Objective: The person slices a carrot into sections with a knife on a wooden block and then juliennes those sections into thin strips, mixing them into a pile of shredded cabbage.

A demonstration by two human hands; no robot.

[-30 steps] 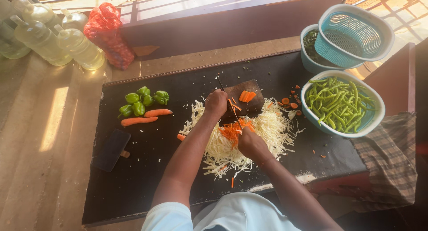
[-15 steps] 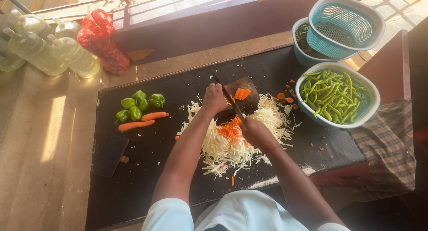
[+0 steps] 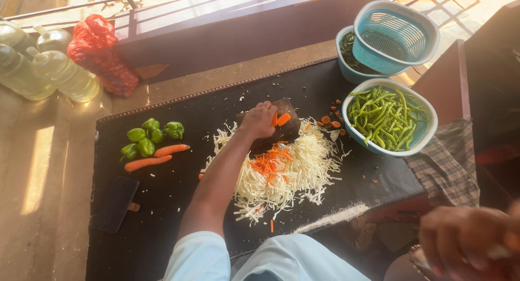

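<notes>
The left hand (image 3: pixel 260 120) lies with curled fingers on the small dark wooden chopping block (image 3: pixel 281 126), pressing down on the carrot slices (image 3: pixel 283 119) at its right edge, apparently to steady them there; no knife shows in it. The right hand (image 3: pixel 468 248) has left the board and sits blurred at about five o'clock in the view, low and close to the camera, its fingers closed around something pale that cannot be made out. At six o'clock from the block spreads a heap of shredded cabbage (image 3: pixel 287 175) topped with orange carrot shreds (image 3: pixel 270 163), lying where cuttings off the block would fall. On the black mat (image 3: pixel 162 205), at nine o'clock from the heap, green bell peppers (image 3: pixel 149 137) and two whole carrots (image 3: pixel 154 156) wait well apart from it. At three o'clock stands a basin of green beans (image 3: pixel 387 118), and beyond it, at one o'clock, a blue colander (image 3: pixel 395 34) rests in another basin.
</notes>
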